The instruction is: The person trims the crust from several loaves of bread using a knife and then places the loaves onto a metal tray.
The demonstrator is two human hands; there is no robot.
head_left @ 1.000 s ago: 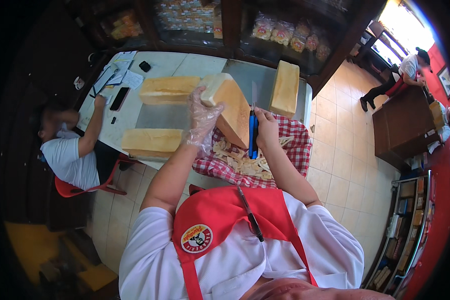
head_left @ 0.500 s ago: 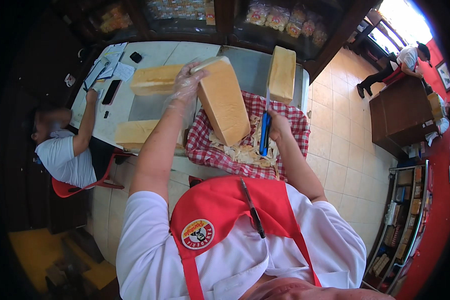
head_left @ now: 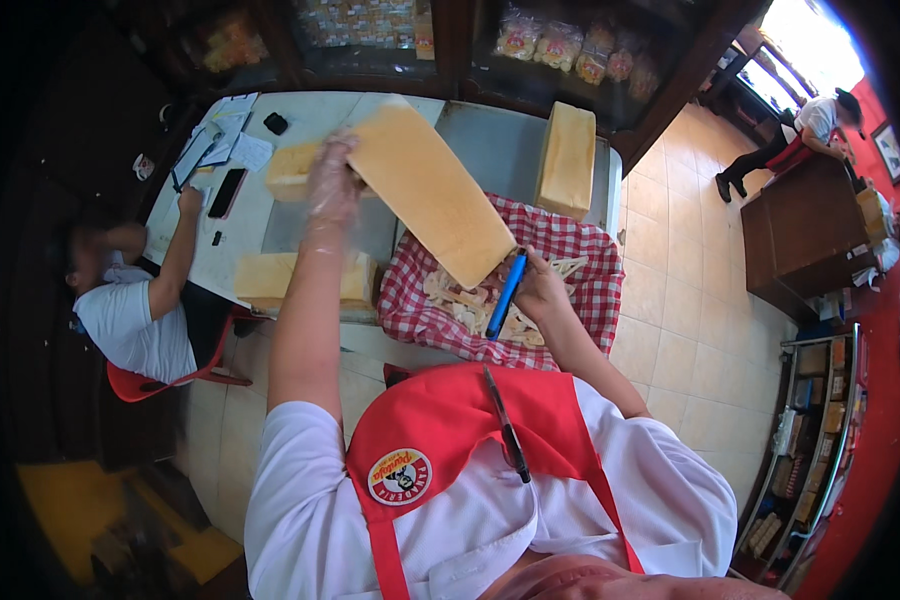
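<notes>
My left hand [head_left: 335, 190], in a clear plastic glove, grips the upper left end of a long, tan-crusted loaf of bread [head_left: 430, 195]. The loaf is tilted above a container lined with red-and-white checked cloth [head_left: 592, 255]. Bread crust trimmings [head_left: 458, 305] lie inside on the cloth. My right hand [head_left: 544, 290] is closed on the blue handle of a knife [head_left: 507, 295], close to the loaf's lower right end. The knife's blade cannot be made out; it seems hidden by the loaf.
More loaves stand on the table: one at the right [head_left: 566, 160], one behind my left hand [head_left: 290, 172], one left of my forearm [head_left: 265, 278]. A seated person [head_left: 135, 310] writes at the table's left end, beside a phone [head_left: 228, 193]. Glass-fronted cabinets [head_left: 460, 45] border the far side.
My left hand has moved left and tipped the loaf, turning a broad flat face up. My right hand has come down slightly; the blade, visible before, no longer shows.
</notes>
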